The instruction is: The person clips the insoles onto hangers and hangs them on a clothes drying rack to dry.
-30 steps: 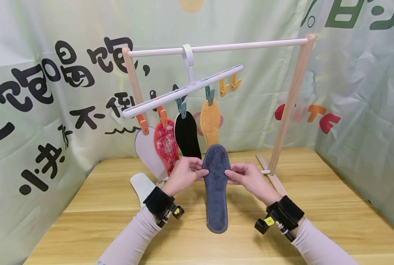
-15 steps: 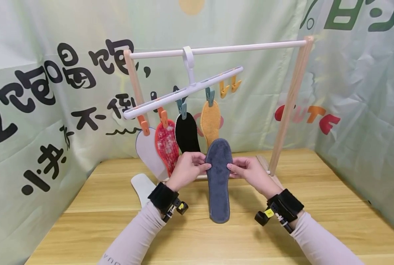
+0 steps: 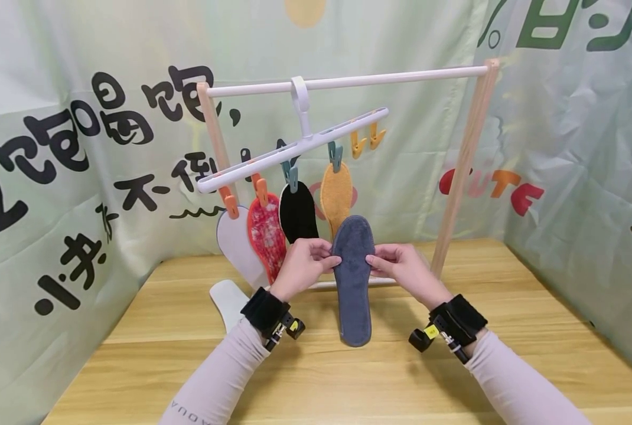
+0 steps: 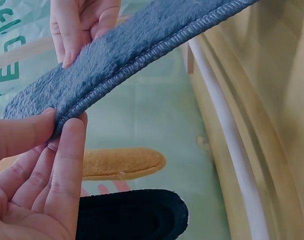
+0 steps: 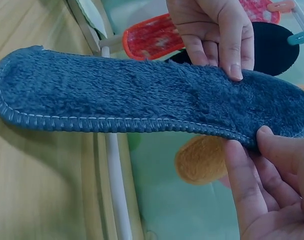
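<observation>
A dark grey-blue fuzzy insole (image 3: 354, 289) is held upright above the table, toe end up, between both hands. My left hand (image 3: 306, 264) pinches its left edge between thumb and fingers. The opposite edge is pinched by my right hand (image 3: 403, 268) at about the same height. In the left wrist view the insole (image 4: 126, 55) shows plush pile and a stitched rim. Behind it a yellow insole (image 3: 336, 192) hangs from a teal clip (image 3: 335, 156), its lower part hidden. Two yellow clips (image 3: 358, 144) to the right hold nothing.
A white clip hanger (image 3: 306, 143) hangs tilted from the rail of a wooden stand (image 3: 467, 159). From it also hang a black insole (image 3: 297, 212), a red patterned insole (image 3: 266, 230) and a pale insole (image 3: 240, 245). A white insole (image 3: 228, 301) lies on the table (image 3: 401, 383).
Both hands have raised the dark grey-blue insole and carried it slightly to the right and away, closer to the hanger. The hanging insoles stay in place.
</observation>
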Available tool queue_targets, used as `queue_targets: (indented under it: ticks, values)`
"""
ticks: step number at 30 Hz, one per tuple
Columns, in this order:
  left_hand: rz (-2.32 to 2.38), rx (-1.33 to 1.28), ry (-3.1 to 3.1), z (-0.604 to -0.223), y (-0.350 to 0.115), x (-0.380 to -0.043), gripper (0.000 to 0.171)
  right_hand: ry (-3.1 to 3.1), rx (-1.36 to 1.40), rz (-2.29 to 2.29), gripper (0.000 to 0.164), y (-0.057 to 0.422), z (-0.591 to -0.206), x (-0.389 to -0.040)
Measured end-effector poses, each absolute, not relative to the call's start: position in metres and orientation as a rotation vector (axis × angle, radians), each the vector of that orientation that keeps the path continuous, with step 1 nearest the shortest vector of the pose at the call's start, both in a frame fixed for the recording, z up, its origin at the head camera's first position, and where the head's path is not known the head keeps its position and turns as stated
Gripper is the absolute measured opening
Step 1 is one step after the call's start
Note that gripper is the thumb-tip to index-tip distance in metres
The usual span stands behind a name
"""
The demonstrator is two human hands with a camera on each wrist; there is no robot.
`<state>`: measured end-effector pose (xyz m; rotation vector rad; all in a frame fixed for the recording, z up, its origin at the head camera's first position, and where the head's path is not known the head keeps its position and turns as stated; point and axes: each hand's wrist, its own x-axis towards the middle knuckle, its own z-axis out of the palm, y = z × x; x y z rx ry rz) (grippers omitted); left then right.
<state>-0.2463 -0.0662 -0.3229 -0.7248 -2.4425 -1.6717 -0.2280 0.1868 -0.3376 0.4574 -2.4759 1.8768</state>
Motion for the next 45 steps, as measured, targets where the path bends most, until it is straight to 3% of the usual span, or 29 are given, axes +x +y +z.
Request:
queue_targets:
  ticks: [29, 45]
  values:
    - [-1.640, -0.685, -2.415, -0.300, -0.056, -0.251, 0.015, -2.476, 0.474, 1.854, 0.033, 0.193, -0.312, -0.246]
    - [-1.612, -0.629, -2.379, -0.286, -0.050, -0.256, 0.013, -2.554, 0.443, 1.682, 0.052, 0.194, -0.274, -0.249]
